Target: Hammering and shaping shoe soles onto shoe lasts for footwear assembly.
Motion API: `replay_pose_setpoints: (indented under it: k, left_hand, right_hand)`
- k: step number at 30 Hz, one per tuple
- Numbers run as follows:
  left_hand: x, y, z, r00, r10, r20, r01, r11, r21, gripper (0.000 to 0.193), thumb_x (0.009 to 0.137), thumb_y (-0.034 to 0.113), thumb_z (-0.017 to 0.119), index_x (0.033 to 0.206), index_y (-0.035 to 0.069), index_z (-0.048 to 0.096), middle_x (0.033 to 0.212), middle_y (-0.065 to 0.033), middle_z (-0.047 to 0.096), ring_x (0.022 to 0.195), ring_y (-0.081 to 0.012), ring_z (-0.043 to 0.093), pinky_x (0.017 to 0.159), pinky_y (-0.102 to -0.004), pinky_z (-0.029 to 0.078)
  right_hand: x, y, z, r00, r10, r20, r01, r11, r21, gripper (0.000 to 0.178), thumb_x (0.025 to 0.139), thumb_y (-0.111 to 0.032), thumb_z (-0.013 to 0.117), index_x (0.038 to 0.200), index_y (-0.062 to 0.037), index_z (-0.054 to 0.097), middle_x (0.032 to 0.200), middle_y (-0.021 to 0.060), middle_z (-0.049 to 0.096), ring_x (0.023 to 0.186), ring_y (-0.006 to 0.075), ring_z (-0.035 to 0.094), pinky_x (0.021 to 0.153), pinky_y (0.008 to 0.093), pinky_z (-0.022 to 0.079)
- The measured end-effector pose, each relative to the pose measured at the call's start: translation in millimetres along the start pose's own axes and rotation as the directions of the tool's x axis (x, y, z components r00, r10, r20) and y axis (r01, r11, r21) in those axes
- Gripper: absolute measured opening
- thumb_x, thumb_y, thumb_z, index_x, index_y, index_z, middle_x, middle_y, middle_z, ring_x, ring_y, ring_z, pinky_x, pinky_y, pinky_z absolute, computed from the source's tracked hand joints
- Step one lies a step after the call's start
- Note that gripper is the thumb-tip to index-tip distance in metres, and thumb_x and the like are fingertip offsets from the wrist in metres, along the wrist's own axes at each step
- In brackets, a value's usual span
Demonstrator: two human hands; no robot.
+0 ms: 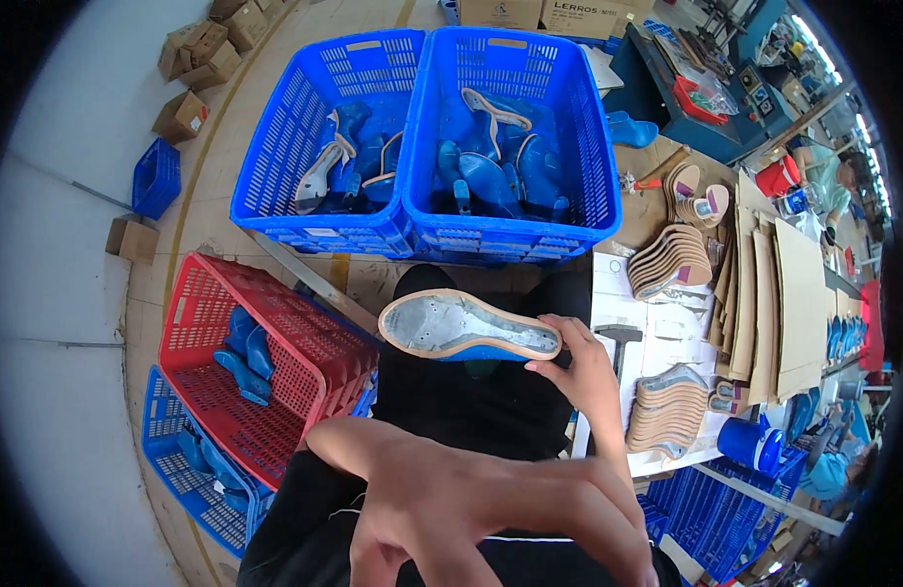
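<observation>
In front of my lap, my right hand (577, 369) grips the narrow heel end of a blue shoe last between thumb and fingers. Its underside faces up, covered by an insole (442, 323) with a tan rim and a grey, shiny middle; only a strip of blue shows below it. Close to the camera and large, my left hand (442, 504) hangs over the lower middle. Its fingers are apart and bent, with nothing visible in them, and the fingertips run out of view. It stays apart from the last and covers part of my right forearm.
Two blue crates (417, 186) ahead hold blue lasts, some with insoles. A tilted red crate (246, 362) with lasts rests over a blue one at left. On the right-hand table, stacked insoles (670, 411), a hammer (620, 338), cardboard sheets (799, 308) and a blue jug (750, 443) stand.
</observation>
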State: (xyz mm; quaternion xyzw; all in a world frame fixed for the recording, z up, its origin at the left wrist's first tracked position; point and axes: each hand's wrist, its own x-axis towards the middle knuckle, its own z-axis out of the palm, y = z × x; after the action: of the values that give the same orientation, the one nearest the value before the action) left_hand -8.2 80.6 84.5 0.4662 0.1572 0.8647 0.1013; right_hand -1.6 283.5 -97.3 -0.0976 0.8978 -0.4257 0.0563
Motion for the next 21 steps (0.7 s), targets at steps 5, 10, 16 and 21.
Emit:
replay_pose_setpoints:
  k: [5, 10, 16, 21]
  left_hand:
    - [10, -3, -18, 0.829, 0.175, 0.530, -0.292, 0.945, 0.145, 0.057, 0.106, 0.064, 0.054, 0.138, 0.022, 0.074, 0.133, -0.0393, 0.057, 0.116, -0.0476, 0.059, 0.101, -0.0531, 0.050]
    - [3, -18, 5, 0.989, 0.145, -0.014, -0.145, 0.974, -0.174, 0.059, 0.108, 0.061, 0.052, 0.140, 0.016, 0.073, 0.133, -0.0435, 0.050, 0.104, -0.0486, 0.064, 0.102, -0.0454, 0.052]
    - [3, -13, 3, 0.988, 0.147, 0.036, -0.133, 0.957, -0.257, 0.058, 0.109, 0.059, 0.052, 0.139, 0.014, 0.073, 0.137, -0.0416, 0.045, 0.105, -0.0469, 0.065, 0.102, -0.0444, 0.052]
    - [12, -12, -4, 0.982, 0.160, 0.103, -0.128, 0.955, -0.266, 0.057, 0.109, 0.057, 0.055, 0.138, 0.012, 0.074, 0.138, -0.0413, 0.044, 0.108, -0.0490, 0.064, 0.103, -0.0475, 0.053]
  right_hand:
    - [1, -4, -1, 1.000, 0.018, -0.009, -0.018, 1.000, -0.008, 0.065, 0.076, -0.013, 0.093, 0.134, -0.0027, 0.066, 0.126, 0.0137, 0.072, 0.112, 0.0337, 0.072, 0.094, 0.0390, 0.059]
    - [3, -6, -2, 0.998, 0.054, 0.025, -0.055, 0.998, 0.022, 0.063, 0.077, -0.016, 0.092, 0.133, -0.0039, 0.065, 0.127, 0.0163, 0.071, 0.117, 0.0389, 0.070, 0.097, 0.0433, 0.056]
    - [4, -6, -2, 0.998, 0.050, 0.030, -0.050, 0.999, 0.016, 0.064, 0.077, -0.018, 0.092, 0.133, -0.0037, 0.065, 0.127, 0.0164, 0.071, 0.117, 0.0384, 0.070, 0.097, 0.0433, 0.057]
    - [2, 0, 2, 1.000, 0.003, -0.011, -0.003, 1.000, 0.000, 0.066, 0.076, -0.017, 0.095, 0.134, -0.0030, 0.067, 0.126, 0.0131, 0.072, 0.112, 0.0319, 0.072, 0.092, 0.0384, 0.058]
